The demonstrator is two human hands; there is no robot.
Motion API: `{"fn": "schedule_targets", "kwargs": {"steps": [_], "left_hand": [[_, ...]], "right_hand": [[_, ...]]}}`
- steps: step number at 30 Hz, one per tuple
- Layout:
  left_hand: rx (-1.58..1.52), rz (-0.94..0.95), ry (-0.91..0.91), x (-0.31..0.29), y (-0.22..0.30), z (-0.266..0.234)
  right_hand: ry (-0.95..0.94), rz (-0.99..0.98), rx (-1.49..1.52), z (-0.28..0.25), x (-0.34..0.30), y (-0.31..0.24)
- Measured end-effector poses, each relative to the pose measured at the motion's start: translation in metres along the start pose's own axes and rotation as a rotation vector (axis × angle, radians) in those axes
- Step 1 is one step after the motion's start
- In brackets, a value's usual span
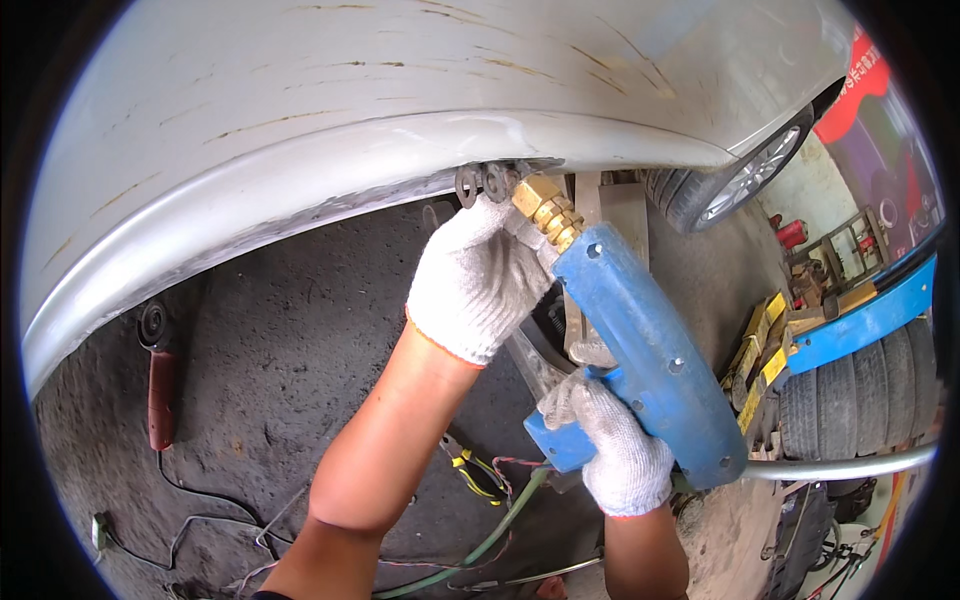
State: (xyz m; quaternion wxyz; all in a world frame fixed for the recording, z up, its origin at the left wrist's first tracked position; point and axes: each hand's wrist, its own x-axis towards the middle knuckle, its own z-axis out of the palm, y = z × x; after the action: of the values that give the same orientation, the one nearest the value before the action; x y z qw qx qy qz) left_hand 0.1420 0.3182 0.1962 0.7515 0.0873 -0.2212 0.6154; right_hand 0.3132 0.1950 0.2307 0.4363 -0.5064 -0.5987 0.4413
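Scratched white car panel (400, 90) stands above the dark floor (300, 270). Blue tool (650, 340) slants below the panel's lower edge, the gloved right hand (628, 455) clamped on its lower half, the gloved left hand (475, 270) left of its upper end. Brass fitting (548, 212) points toward that edge, beside dark metal rings (496, 182) at the left hand's curled fingers; whether these grip anything cannot be determined.

Two gloved hands (475, 280) (622, 445), one blue tool (650, 350), one red grinder (161, 390), one pair of pliers (464, 460) and one car (420, 100) are counted.
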Motion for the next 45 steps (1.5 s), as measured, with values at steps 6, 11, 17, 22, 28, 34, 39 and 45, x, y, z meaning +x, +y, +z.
{"fn": "schedule_targets", "kwargs": {"steps": [6, 11, 17, 22, 28, 34, 39, 45], "left_hand": [[0.057, 0.058, 0.054, -0.002, 0.001, 0.002], [0.019, 0.022, 0.036, -0.001, 0.000, -0.001], [0.031, 0.091, 0.084, 0.001, -0.005, 0.006], [0.048, 0.051, 0.077, -0.003, -0.004, 0.004], [0.157, -0.044, 0.193, -0.029, -0.005, -0.017], [0.015, -0.024, 0.183, -0.024, -0.009, 0.002], [-0.142, 0.050, 0.086, -0.003, -0.016, 0.011], [0.198, 0.224, 0.247, 0.001, -0.032, 0.007]], "right_hand": [[0.072, 0.008, 0.025, 0.019, -0.002, -0.012], [0.018, -0.110, -0.251, 0.008, 0.000, -0.007], [0.035, 0.013, 0.094, 0.006, 0.006, -0.008], [0.064, 0.036, 0.081, 0.007, 0.003, -0.004], [-0.053, 0.139, 0.558, -0.012, -0.008, 0.008], [-0.093, 0.338, 0.695, -0.048, -0.023, 0.011], [-0.075, 0.320, 0.489, -0.054, -0.036, -0.007], [-0.072, 0.329, 0.480, -0.062, -0.047, -0.007]]}}
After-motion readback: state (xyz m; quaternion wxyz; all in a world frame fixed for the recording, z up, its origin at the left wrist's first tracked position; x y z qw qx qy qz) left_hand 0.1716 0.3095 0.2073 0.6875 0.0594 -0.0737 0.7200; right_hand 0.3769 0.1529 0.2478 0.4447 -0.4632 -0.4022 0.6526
